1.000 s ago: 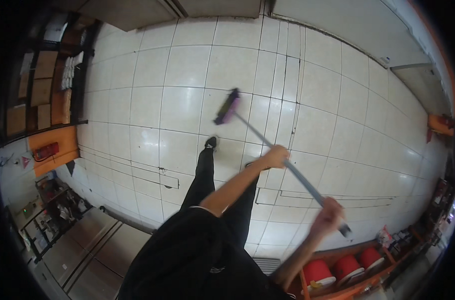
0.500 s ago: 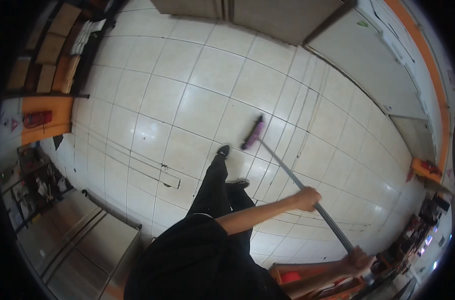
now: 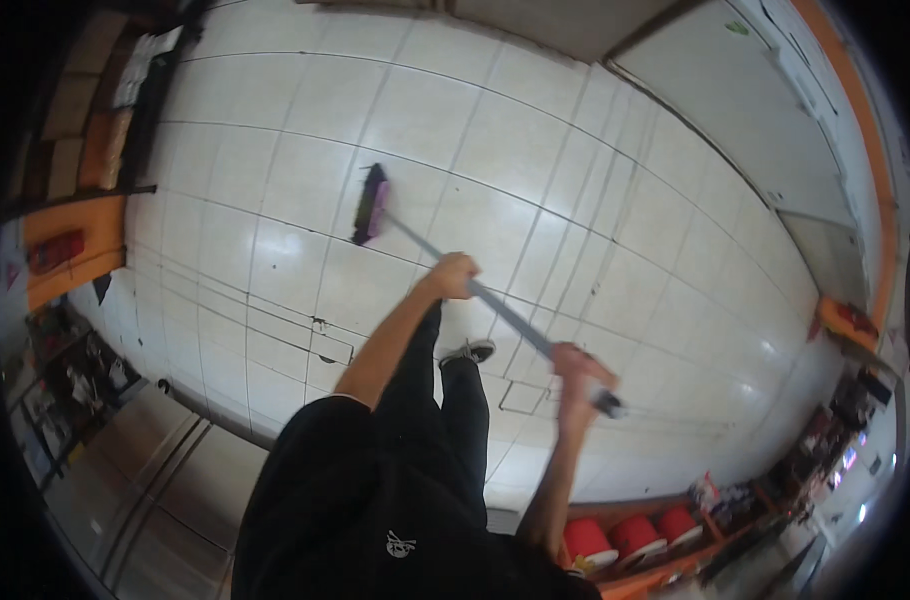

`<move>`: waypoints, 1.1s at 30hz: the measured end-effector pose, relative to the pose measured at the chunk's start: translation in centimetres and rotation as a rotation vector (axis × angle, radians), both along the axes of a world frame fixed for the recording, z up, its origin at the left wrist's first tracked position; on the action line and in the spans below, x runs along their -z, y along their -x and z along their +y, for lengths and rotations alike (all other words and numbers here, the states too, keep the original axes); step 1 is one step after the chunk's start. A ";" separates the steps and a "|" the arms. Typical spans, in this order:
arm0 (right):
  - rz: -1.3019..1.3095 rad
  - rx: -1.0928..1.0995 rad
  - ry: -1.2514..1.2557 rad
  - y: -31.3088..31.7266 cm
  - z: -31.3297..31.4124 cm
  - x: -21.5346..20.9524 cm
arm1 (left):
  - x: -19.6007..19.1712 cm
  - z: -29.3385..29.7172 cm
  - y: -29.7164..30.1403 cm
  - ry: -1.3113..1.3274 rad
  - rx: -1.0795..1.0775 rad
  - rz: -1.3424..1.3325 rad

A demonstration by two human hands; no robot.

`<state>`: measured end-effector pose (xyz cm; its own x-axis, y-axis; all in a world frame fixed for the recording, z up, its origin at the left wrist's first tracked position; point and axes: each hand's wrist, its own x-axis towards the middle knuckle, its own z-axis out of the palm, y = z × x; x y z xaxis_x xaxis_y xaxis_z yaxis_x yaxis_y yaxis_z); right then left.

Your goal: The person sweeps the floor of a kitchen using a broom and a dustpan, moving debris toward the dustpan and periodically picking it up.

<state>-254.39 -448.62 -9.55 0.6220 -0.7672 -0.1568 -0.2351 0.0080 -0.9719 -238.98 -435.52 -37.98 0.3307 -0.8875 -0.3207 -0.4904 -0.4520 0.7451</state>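
Observation:
A broom (image 3: 373, 208) with dark bristles, a purple head and a long grey handle reaches slantwise over the tiled floor. Its head is on the floor ahead and to the left. My left hand (image 3: 453, 275) is closed round the handle about midway along it. Higher up, near the dark end cap, my right hand (image 3: 581, 368) grips the same handle, somewhat blurred. Below the handle are my legs in black trousers and one dark shoe (image 3: 467, 352) with a pale sole edge.
A shelf with boxes (image 3: 78, 110) and a red fire extinguisher (image 3: 57, 252) stand at the left. Metal cabinets (image 3: 135, 490) fill the lower left. Large grey units (image 3: 545, 25) line the far side. An orange shelf holds red-and-white round containers (image 3: 635, 537) at lower right.
The broom head has swept left and slightly farther away across the tiles. Both my hands have moved left and away from my body with the handle. My legs have shifted.

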 end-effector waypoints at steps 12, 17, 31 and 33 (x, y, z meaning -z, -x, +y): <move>-0.012 0.212 0.698 10.4 -10.7 -14.0 | -15.3 -31.2 22.5 0.927 0.249 0.583; -0.303 0.361 0.602 17.3 -15.4 -21.5 | -22.6 -32.0 22.4 0.577 0.440 0.492; -0.455 0.167 -0.378 -3.7 -25.8 7.9 | 3.0 -22.2 -11.2 -0.185 0.178 -0.034; -0.236 0.267 -0.131 -3.8 -28.0 4.8 | 3.7 -25.7 -10.3 -0.004 0.182 -0.107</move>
<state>-250.55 -476.61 -14.40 0.4337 -0.8900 -0.1409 0.0225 0.1670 -0.9857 -228.72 -461.25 -41.64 0.1975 -0.9347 -0.2956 -0.6407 -0.3513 0.6827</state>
